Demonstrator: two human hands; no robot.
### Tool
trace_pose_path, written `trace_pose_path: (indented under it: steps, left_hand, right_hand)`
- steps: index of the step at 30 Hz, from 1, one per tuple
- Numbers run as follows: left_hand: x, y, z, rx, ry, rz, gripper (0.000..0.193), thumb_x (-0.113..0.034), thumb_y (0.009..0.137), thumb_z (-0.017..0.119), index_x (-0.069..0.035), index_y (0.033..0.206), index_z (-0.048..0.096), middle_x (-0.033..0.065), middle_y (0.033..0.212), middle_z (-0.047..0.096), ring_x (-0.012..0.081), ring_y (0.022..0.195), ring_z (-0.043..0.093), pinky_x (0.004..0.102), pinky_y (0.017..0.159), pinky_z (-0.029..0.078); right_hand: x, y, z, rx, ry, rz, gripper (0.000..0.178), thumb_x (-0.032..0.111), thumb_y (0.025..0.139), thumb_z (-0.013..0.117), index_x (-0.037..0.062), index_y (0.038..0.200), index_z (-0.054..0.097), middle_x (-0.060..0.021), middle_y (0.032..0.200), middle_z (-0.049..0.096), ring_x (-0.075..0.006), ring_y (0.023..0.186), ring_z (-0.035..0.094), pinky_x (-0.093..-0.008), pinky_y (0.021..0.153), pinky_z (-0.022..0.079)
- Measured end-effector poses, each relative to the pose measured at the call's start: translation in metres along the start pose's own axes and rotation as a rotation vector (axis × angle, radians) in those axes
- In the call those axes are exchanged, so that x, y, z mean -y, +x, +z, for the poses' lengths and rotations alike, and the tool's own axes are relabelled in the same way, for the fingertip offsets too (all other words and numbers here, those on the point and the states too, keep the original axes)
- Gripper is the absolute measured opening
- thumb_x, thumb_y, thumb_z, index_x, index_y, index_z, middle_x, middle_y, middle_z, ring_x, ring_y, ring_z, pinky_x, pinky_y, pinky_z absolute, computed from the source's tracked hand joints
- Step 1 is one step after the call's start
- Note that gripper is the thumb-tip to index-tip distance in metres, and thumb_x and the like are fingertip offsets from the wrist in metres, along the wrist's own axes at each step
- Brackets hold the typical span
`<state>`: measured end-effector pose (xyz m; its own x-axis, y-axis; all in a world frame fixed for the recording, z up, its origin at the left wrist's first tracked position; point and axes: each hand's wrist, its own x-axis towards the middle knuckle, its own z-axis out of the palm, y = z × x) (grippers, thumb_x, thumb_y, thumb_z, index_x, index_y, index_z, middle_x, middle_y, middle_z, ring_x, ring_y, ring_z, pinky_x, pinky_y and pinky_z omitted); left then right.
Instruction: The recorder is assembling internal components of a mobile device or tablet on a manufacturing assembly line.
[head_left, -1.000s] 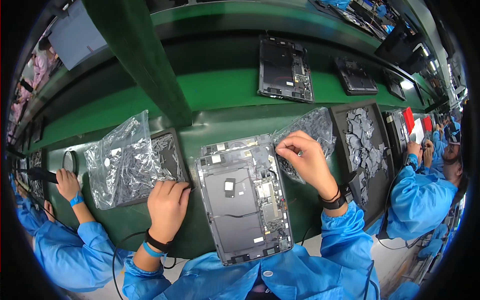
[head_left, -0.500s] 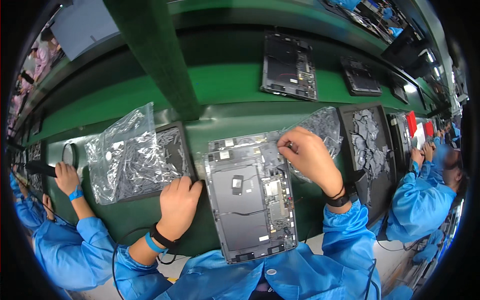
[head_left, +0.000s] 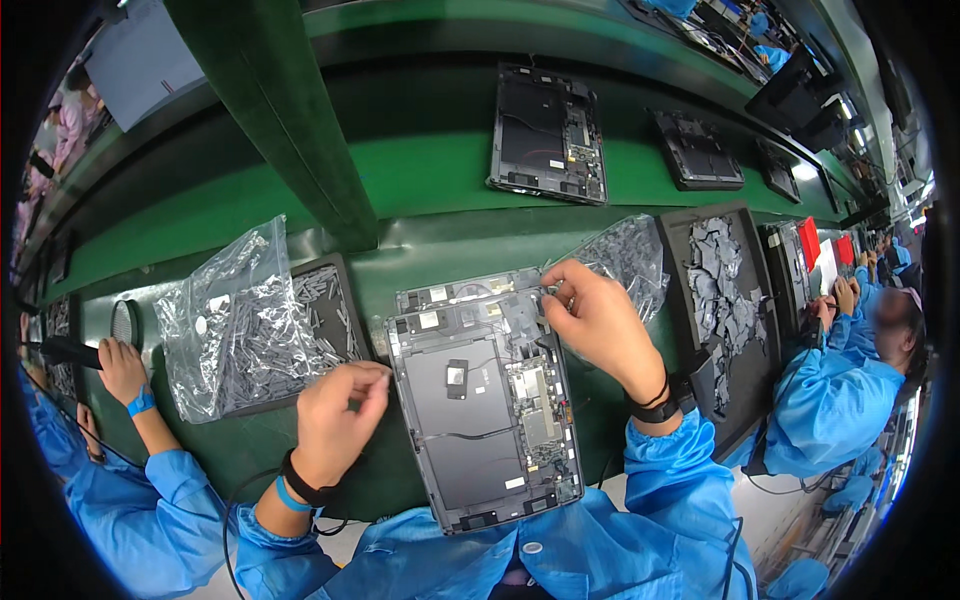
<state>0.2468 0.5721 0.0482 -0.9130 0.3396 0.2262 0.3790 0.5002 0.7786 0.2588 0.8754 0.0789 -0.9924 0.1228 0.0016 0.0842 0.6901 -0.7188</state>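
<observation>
An opened tablet casing point(head_left: 455, 400) lies in front of me, with a green circuit board point(head_left: 540, 410) down its right side and a small dark square piece point(head_left: 457, 379) on its flat area. The top of a similar casing point(head_left: 470, 288) shows beneath its far edge. My right hand point(head_left: 605, 325) is at the far right corner, thumb and forefinger pinched there; what they grip is too small to make out. Beside the left edge, my left hand point(head_left: 335, 420) is raised with thumb and fingertips pressed together. Anything between those fingertips is too small to name.
Left of me, a clear bag point(head_left: 240, 330) of small dark strips lies over a dark tray point(head_left: 345, 290). At right are another bag point(head_left: 630, 265) and a tray point(head_left: 755, 250) with torn grey pieces. More casings point(head_left: 545, 140) stand on the green shelf point(head_left: 430, 165). Co-workers sit on both sides.
The view has shifted slightly, moving the scene leftward. My left hand has turned, its fingertips now pinched and showing beside the casing. My right hand remains at the far right corner.
</observation>
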Motion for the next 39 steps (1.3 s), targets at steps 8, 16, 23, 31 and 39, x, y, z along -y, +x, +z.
trace_pose_path:
  steps: [8, 16, 23, 31, 39]
  left_hand:
    - [-0.016, 0.006, 0.032, 0.122, -0.275, 0.165, 0.013, 0.006, 0.080, 0.071, 0.002, 0.091, 0.067, 0.0117, 0.085, 0.071, 0.0165, 0.074, 0.069, 0.0263, 0.063, 0.055]
    - [-0.016, 0.001, 0.043, 0.040, -0.302, 0.167, 0.020, 0.004, 0.081, 0.071, -0.001, 0.100, 0.072, 0.0098, 0.091, 0.069, 0.0146, 0.069, 0.066, 0.0249, 0.059, 0.053]
    - [-0.014, 0.005, 0.036, 0.114, -0.332, 0.113, 0.019, 0.006, 0.087, 0.063, 0.005, 0.105, 0.070, 0.0123, 0.088, 0.068, 0.0156, 0.072, 0.067, 0.0247, 0.062, 0.054]
    - [-0.022, 0.025, 0.023, 0.282, -0.803, -0.350, 0.020, 0.003, 0.091, 0.062, 0.006, 0.111, 0.064, 0.0161, 0.094, 0.070, 0.0168, 0.077, 0.069, 0.0255, 0.063, 0.056]
    - [-0.059, 0.042, 0.031, 0.269, -0.734, -0.238, 0.024, 0.002, 0.090, 0.064, 0.007, 0.114, 0.061, 0.0165, 0.095, 0.071, 0.0163, 0.080, 0.069, 0.0249, 0.066, 0.057]
  right_hand:
    - [-0.005, -0.001, 0.027, -0.177, -0.178, -0.111, 0.020, 0.005, 0.078, 0.063, 0.0013, 0.098, 0.059, -0.0202, 0.083, 0.062, -0.0392, 0.072, 0.063, -0.0472, 0.063, 0.052]
    - [-0.011, -0.011, 0.032, -0.258, -0.262, -0.220, 0.019, 0.002, 0.082, 0.066, 0.0013, 0.101, 0.064, -0.0147, 0.085, 0.060, -0.0334, 0.065, 0.062, -0.0388, 0.058, 0.051]
    - [0.006, -0.013, -0.004, -0.084, -0.396, -0.543, 0.038, 0.007, 0.074, 0.070, 0.0065, 0.111, 0.066, -0.0073, 0.108, 0.064, -0.0259, 0.097, 0.059, -0.0363, 0.080, 0.048]
    - [0.006, -0.014, 0.000, 0.015, -0.741, -0.806, 0.035, 0.010, 0.072, 0.068, 0.0026, 0.106, 0.068, -0.0061, 0.116, 0.067, -0.0198, 0.099, 0.062, -0.0313, 0.077, 0.047]
    - [-0.003, -0.043, 0.001, -0.129, -0.699, -0.893, 0.032, 0.012, 0.072, 0.063, -0.0001, 0.101, 0.069, -0.0099, 0.112, 0.068, -0.0199, 0.097, 0.061, -0.0294, 0.074, 0.046]
